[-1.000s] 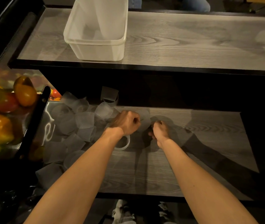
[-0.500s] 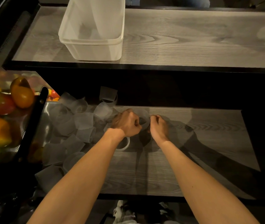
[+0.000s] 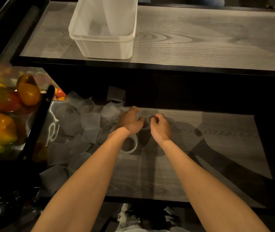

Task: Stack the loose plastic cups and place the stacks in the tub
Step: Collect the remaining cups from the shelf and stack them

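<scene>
Several loose clear ribbed plastic cups (image 3: pixel 89 122) lie in a heap on the left part of the lower grey wood shelf (image 3: pixel 200 148). My left hand (image 3: pixel 131 121) grips a clear cup whose wide rim (image 3: pixel 130 146) shows below its wrist. My right hand (image 3: pixel 160 127) pinches another clear cup (image 3: pixel 146 114) held between both hands; the two hands nearly touch. The translucent white tub (image 3: pixel 103 41) stands on the upper shelf at the back left, with nothing visible inside it.
A perforated metal basket (image 3: pixel 32 131) with peppers (image 3: pixel 0 128) and tomatoes stands left of the cup heap. The upper shelf's black front edge (image 3: pixel 167 66) overhangs the lower shelf. Bare wood stretches right of my hands.
My hands have come closer together over the lower shelf, and the right hand now pinches the cup held between them. The cup heap and the tub have not moved.
</scene>
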A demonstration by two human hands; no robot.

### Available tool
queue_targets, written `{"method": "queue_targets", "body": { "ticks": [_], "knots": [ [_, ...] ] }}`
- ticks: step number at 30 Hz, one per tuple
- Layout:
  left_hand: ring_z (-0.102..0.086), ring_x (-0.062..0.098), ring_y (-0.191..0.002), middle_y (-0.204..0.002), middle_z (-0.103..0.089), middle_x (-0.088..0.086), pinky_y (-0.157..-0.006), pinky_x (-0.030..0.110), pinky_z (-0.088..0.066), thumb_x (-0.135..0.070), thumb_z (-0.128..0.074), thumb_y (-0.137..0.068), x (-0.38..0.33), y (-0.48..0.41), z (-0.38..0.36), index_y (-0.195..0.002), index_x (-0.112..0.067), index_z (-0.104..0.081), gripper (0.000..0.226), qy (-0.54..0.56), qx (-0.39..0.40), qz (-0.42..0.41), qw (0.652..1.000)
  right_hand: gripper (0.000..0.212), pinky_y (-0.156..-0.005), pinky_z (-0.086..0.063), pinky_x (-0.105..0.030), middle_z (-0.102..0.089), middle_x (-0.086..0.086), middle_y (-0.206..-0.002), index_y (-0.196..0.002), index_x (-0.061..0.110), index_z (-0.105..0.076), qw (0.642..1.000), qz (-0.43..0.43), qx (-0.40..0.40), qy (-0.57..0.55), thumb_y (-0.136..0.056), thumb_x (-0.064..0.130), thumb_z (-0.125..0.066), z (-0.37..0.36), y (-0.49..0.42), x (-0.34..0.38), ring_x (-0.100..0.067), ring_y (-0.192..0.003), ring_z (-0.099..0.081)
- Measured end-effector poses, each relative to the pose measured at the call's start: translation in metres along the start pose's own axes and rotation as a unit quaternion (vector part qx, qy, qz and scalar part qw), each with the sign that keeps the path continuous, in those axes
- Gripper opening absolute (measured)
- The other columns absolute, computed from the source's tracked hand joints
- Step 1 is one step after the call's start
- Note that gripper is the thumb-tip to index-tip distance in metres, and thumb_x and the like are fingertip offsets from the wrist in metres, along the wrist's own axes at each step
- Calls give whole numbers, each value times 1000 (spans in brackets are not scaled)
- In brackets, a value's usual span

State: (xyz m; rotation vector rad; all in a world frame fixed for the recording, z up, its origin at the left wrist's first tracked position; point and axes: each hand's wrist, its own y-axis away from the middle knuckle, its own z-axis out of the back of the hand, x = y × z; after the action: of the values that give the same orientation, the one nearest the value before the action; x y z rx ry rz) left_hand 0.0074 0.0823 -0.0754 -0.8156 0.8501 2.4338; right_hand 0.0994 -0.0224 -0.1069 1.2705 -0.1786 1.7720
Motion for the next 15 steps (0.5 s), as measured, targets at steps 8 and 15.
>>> {"method": "queue_targets", "body": {
  "ticks": [8, 15],
  "knots": [
    [-66, 21, -91, -96, -67, -2, -79, 36, -54, -29, -50, -101, -6, 19, 32, -119, -22, -64, 24, 150, -175, -15, 973, 15, -60, -46, -32, -62, 1, -88, -108, 24, -57, 995, 82, 2, -56, -105, 34, -45, -1, 27, 53, -14, -72, -56],
    [-55, 3, -83, -92, -63, -11, -79, 24, -42, -13, -49, -101, 23, 56, 34, -96, -22, -70, 23, 201, -169, 27, 964, 23, -63, -41, -34, -53, 0, -76, -81, 20, -50, 993, 95, 71, -21, -101, 31, -48, -2, 51, 50, -17, -68, -51]
  ]
}}
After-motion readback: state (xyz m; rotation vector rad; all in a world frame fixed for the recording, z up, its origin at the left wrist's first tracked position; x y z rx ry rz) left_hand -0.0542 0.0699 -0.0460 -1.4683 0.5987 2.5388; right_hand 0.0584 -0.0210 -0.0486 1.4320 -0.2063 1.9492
